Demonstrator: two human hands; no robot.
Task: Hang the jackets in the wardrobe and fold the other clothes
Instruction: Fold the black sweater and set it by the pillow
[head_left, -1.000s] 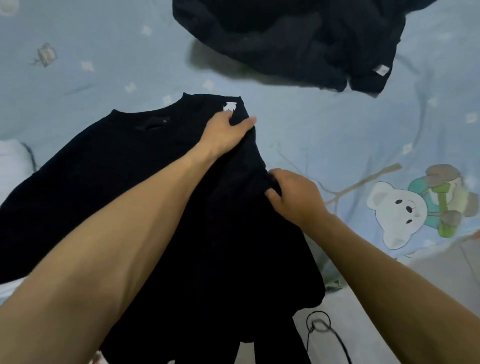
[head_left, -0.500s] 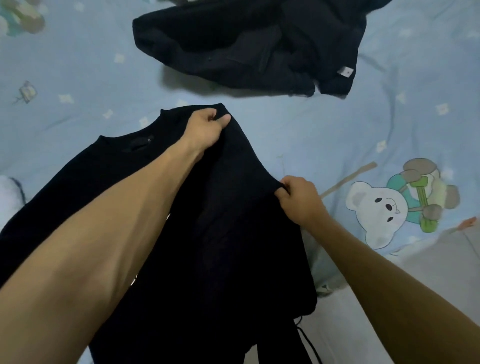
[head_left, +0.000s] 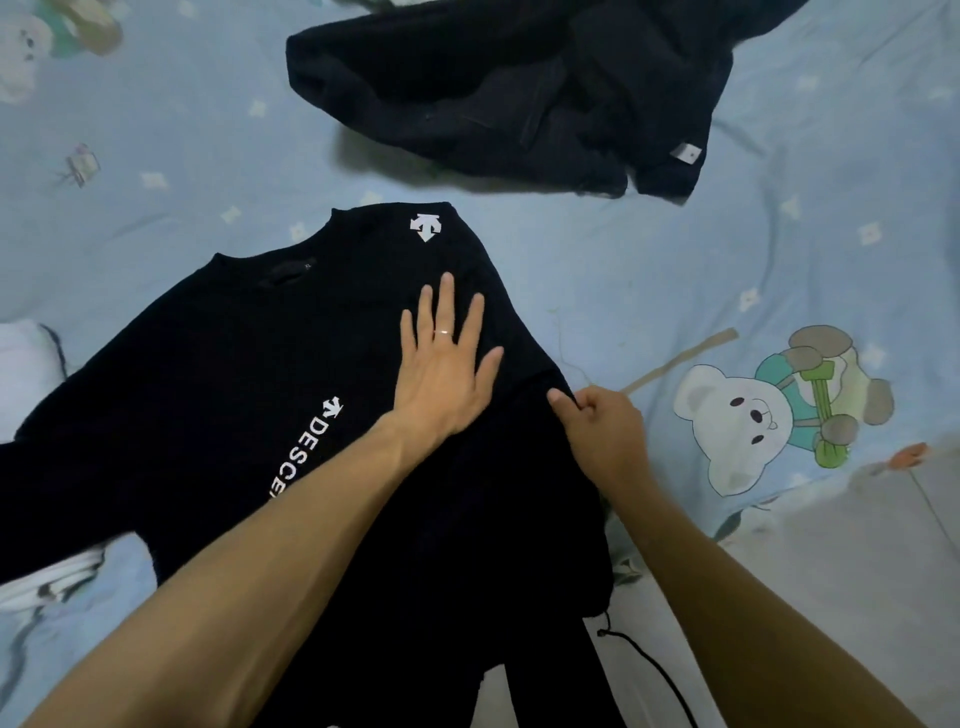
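Observation:
A black sweatshirt (head_left: 218, 364) with white lettering lies spread on the blue bedsheet (head_left: 649, 270), neck pointing away from me. My left hand (head_left: 447, 364) lies flat on its right shoulder area, fingers straight and spread, a ring on one finger. My right hand (head_left: 602, 431) pinches the fabric at the sweatshirt's right edge, where the sleeve is folded in. A second dark garment (head_left: 519, 98) lies crumpled at the far side of the bed, a white tag showing on it.
The sheet carries a printed bear (head_left: 748, 415) to the right. A black cord (head_left: 649, 670) runs off the bed's near edge. White fabric (head_left: 26, 364) shows at the left edge.
My left hand let go of the shoulder fold near the collar and now lies flat lower on the sweatshirt. The white logo at the neck is uncovered. My right hand keeps its pinch.

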